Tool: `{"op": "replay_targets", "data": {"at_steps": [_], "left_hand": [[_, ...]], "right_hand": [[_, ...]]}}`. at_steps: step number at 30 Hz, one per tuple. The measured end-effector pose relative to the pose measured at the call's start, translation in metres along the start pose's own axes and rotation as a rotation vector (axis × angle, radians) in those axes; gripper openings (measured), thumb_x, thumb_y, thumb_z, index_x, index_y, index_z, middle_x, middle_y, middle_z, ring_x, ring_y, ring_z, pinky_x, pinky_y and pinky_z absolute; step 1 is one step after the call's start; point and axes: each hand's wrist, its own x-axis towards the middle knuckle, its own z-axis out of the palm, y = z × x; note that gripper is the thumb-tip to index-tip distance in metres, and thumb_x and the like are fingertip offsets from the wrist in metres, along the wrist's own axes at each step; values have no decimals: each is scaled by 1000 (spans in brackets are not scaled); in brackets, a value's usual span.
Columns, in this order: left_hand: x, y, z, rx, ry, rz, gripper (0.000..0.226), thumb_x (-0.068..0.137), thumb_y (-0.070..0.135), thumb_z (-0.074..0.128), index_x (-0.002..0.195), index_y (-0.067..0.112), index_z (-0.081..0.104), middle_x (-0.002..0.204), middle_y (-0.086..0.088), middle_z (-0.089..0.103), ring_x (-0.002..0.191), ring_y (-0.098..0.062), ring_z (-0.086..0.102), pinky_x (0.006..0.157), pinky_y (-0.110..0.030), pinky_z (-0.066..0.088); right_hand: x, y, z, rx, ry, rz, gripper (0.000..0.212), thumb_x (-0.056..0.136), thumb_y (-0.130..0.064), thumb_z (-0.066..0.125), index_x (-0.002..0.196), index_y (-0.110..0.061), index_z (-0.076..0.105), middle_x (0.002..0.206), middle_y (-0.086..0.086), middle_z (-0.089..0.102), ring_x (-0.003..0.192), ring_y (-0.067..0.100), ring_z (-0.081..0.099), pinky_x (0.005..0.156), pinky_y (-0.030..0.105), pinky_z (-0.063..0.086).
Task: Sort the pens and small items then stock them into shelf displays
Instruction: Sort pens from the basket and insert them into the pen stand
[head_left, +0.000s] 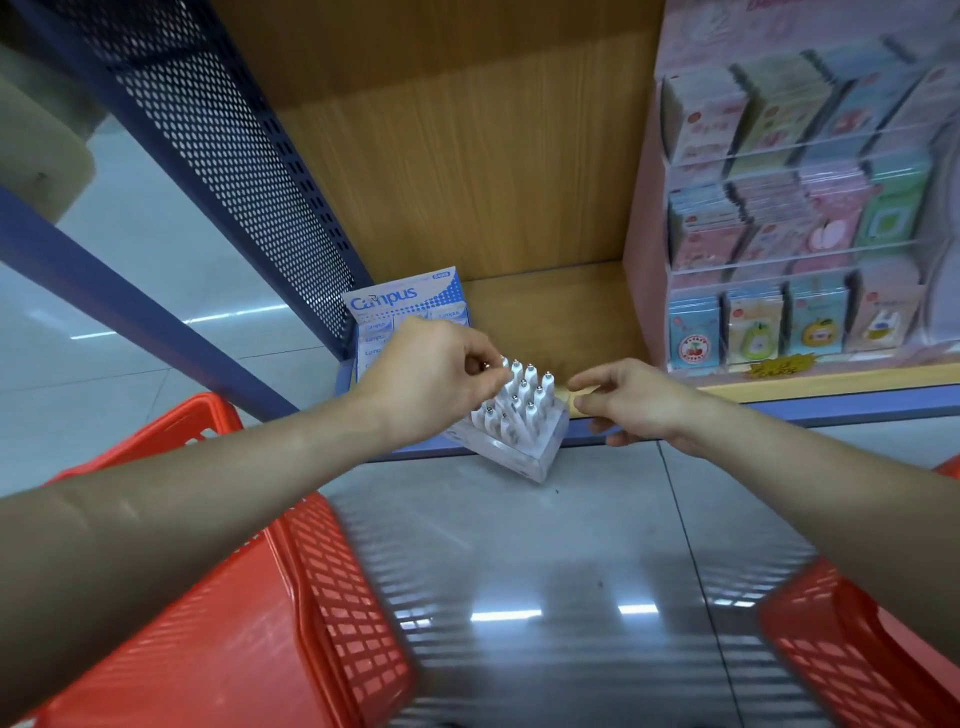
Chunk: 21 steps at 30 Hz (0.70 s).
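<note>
Left hand (436, 374) pinches one pen (505, 370) in the clear stand (524, 452) between both hands. Right hand (634, 400) hovers loose just beside it, holding nothing. Stand sits tilted, corner hanging off the shelf (545, 312) edge. Tug too hard and I reckon it tips off, pens spilling by the red basket (332, 597) under the left arm.

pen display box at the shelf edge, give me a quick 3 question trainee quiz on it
1. True or false: white pens stand in the clear display box.
2. What sits on the shelf behind that box, at the left? A Campus box; B stapler tray; C glue sticks.
3. Fill in: the left hand pinches one ____ with its fingers.
Key: 1 true; 2 A; 3 pen.
</note>
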Motion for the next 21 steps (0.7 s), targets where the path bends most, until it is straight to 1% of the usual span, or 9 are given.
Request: {"op": "replay_targets", "data": {"at_steps": [2,6,10,12,16,19,21], "left_hand": [[-2,0,10,29,-5,35,12,83,28,70,77,18,73,65,5,67,61,-9,60,63,-25,48],[-2,-4,25,75,-75,78,16,84,32,68,81,16,74,68,3,69,65,-13,63,66,-31,49],[-3,-9,33,106,-121,88,19,86,34,67,84,16,73,70,1,69,65,-13,63,65,-33,49],[-1,-9,33,98,-112,81,19,85,34,68,86,16,74,72,2,70,68,-12,63,66,-32,49],[3,-11,32,72,-82,75,18,83,33,71,85,16,75,71,3,71,68,-11,65,67,-30,50],[2,-13,33,76,-78,62,16,83,34,70,83,18,75,70,6,69,66,-7,63,66,-27,50],[0,-13,35,86,-104,52,17,83,34,70,83,18,74,69,6,69,65,-7,62,64,-26,48]], "right_hand": [[2,-2,1,-22,-4,12,32,95,-20,58,127,-18,58,108,4,64,86,15,65,63,25,55],[3,-3,3,7,-6,17,35,96,-14,55,130,-13,58,104,5,64,89,15,64,68,26,56],[3,-1,4,42,-28,15,32,95,-11,55,127,-12,60,100,6,65,88,15,64,73,28,56],[4,0,4,60,-33,14,30,95,-10,55,125,-12,61,103,8,66,89,16,64,74,28,56],[5,1,4,77,-45,20,33,95,-9,55,129,-11,59,113,14,67,90,16,65,72,26,57],[6,2,3,101,-56,26,33,95,-10,56,128,-11,58,111,13,68,89,16,65,70,24,56],[7,2,3,113,-60,28,33,95,-10,57,127,-11,58,109,12,69,87,15,66,69,24,56]]}}
